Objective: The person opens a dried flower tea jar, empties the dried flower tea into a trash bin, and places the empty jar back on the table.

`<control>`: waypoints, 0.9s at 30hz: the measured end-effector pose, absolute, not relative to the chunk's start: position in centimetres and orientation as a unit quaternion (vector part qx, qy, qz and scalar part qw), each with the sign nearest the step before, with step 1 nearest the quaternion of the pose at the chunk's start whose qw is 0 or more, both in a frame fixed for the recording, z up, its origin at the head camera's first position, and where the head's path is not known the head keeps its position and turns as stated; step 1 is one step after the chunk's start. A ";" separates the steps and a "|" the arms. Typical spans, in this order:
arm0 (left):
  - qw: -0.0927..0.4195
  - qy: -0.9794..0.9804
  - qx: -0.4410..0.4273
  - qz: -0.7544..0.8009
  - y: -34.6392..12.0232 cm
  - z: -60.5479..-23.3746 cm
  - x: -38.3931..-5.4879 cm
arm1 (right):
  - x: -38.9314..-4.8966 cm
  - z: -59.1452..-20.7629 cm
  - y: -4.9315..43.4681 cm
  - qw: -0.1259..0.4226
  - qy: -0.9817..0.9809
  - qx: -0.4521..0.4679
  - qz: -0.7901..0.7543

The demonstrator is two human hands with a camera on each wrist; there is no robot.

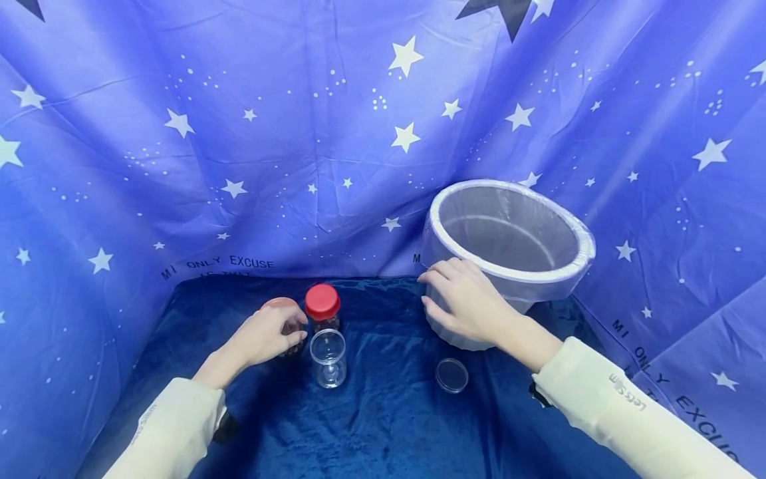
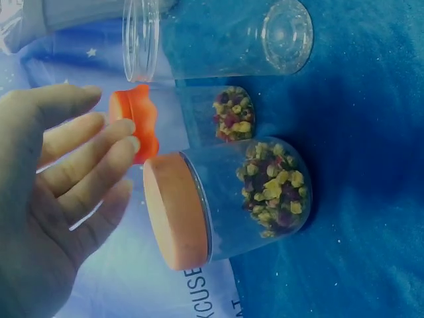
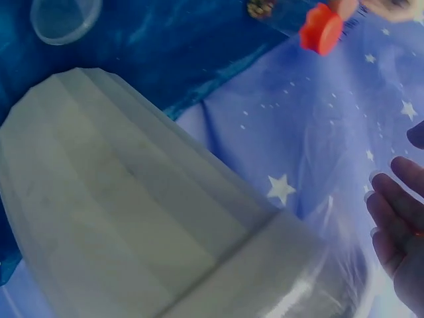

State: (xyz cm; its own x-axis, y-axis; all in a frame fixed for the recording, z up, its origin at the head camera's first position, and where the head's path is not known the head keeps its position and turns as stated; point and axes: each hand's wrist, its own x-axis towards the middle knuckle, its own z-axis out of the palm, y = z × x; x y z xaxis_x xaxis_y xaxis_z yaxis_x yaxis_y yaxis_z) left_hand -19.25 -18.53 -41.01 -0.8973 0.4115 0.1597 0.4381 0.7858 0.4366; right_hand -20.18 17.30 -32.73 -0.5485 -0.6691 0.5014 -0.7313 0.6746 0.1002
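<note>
Fingers loosely bent, my left hand (image 1: 263,334) is beside a clear jar (image 2: 265,192) with a smooth orange lid (image 2: 175,212) and dried flower buds inside. The left wrist view shows a gap between palm and lid, with nothing gripped. Just behind stands a second jar of dried buds with a scalloped red lid (image 1: 323,303). An uncapped clear jar (image 1: 329,366) stands upright in front of it. My right hand (image 1: 463,299) is in front of a white bin (image 1: 520,271), fingers relaxed and holding nothing. The right wrist view shows this hand past the rim of the bin.
The bin has fluted walls and a clear plastic liner folded over its rim. A clear round lid (image 1: 451,376) lies on the dark blue cloth (image 1: 383,432) in front of the bin. A star-printed curtain (image 1: 335,133) encloses the back and both sides.
</note>
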 end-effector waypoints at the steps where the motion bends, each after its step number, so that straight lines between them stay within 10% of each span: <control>1: 0.039 -0.945 -0.222 -0.236 -18.5 -41.0 -19.3 | -20.1 -33.0 17.3 0.252 -0.878 0.402 0.054; 20: 0.156 -0.948 -0.189 -0.204 -17.4 -41.7 -21.7 | -19.6 -36.9 17.5 0.044 -0.916 0.400 -0.007; 27: 0.123 -0.962 -0.165 -0.179 -17.4 -41.9 -22.5 | -20.5 -37.6 17.6 0.025 -0.929 0.369 0.005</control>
State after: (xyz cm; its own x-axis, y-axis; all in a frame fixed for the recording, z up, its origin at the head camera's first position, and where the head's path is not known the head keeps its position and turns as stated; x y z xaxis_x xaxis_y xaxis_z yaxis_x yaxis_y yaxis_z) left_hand -22.52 -17.35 -41.88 -0.9153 0.2733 0.2959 0.3615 0.8814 0.3041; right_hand -20.48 17.59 -37.57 -0.7259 -0.6859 0.0507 -0.6864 0.7272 0.0092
